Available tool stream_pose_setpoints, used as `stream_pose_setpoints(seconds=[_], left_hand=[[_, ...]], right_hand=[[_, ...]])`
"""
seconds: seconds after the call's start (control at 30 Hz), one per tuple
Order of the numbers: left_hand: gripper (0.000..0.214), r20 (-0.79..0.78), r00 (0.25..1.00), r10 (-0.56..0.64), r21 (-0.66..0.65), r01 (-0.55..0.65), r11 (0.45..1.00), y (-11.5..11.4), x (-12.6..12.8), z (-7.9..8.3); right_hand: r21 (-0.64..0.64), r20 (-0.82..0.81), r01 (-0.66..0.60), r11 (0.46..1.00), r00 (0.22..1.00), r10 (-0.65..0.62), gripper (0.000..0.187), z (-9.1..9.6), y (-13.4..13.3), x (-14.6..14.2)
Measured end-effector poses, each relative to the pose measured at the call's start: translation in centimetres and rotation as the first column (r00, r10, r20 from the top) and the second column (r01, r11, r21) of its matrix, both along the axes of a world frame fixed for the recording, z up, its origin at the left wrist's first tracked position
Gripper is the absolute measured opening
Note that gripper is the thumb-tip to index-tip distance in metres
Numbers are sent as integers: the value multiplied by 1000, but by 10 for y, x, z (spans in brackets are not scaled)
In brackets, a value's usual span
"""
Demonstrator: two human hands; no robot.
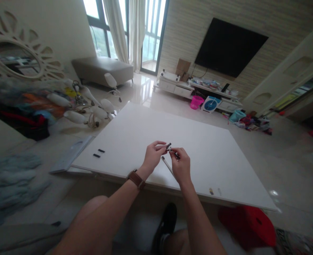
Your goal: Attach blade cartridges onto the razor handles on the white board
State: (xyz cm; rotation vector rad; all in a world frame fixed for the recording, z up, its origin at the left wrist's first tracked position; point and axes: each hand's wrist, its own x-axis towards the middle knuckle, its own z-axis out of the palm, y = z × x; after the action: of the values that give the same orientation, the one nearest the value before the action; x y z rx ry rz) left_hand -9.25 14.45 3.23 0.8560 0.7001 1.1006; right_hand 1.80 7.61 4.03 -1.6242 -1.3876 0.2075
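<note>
Both my hands meet above the near middle of a white table [199,138]. Between the fingertips of my left hand [153,156], which wears a brown watch strap, is a small dark piece [168,145] with a shiny part. My right hand [181,165] pinches a small black object [176,156], its end close to the left hand's piece; whether they touch or join I cannot tell. A slim pale stick [168,166] with a dark tip lies on the tabletop, partly behind the right hand.
Two small black pieces [98,153] lie at the table's left. Near its front right edge are a small yellowish-and-dark item [211,191] and a clear one [219,191]. A red object [248,226] stands by the near right corner; a lamp [98,113] sits beyond the left side.
</note>
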Motion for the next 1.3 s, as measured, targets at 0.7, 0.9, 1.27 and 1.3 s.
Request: stream_pose_setpoints(seconds=[0.7, 0.9, 1.27, 1.3], left_hand=[[23, -74, 997, 6, 57, -1, 998, 3, -5, 4], [21, -121, 993, 6, 101, 7, 995, 3, -8, 1], [10, -317, 947, 50, 237, 28, 971, 8, -7, -13], [10, -321, 946, 49, 235, 29, 972, 7, -7, -14]], right_hand=[[44, 1, 18, 999, 1000, -18, 13, 0, 1, -2], [7, 15, 16, 1000, 1000, -16, 12, -4, 1, -1], [-46, 15, 3, 999, 1000, -2, 13, -12, 6, 2], [-53, 11, 4, 999, 1000, -3, 13, -12, 6, 2]])
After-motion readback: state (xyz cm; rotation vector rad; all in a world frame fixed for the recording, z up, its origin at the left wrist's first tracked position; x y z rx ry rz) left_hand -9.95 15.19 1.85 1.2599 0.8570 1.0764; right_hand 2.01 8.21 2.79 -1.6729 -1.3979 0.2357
